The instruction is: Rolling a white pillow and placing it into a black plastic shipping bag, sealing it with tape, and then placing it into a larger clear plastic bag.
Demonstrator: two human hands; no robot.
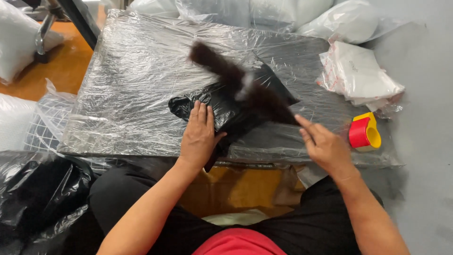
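Hair (245, 89), a dark brown bundle blurred in the head view, is seen lying slantwise across a black bag (222, 106) on the film-covered table (127, 94). One end of the bundle reaches toward the far middle of the table; the other end is met by the fingertips of the right hand (325, 146). That hand's fingers are held close together and stretched toward the bundle's near end; whether the end is pinched cannot be told because of the blur. A pale patch is seen near the middle of the bundle. The left hand (198, 137) is laid flat on the near part of the bag, palm down, fingers pressed together and pointing away from the body. The bag is crumpled and lies near the table's near edge. A red and yellow tape dispenser (364, 132) is set just right of the right hand. Farther right and back, a stack of clear packets (358, 73) is seen. A black plastic sack (42, 189) is seen at the lower left, beside the knee.
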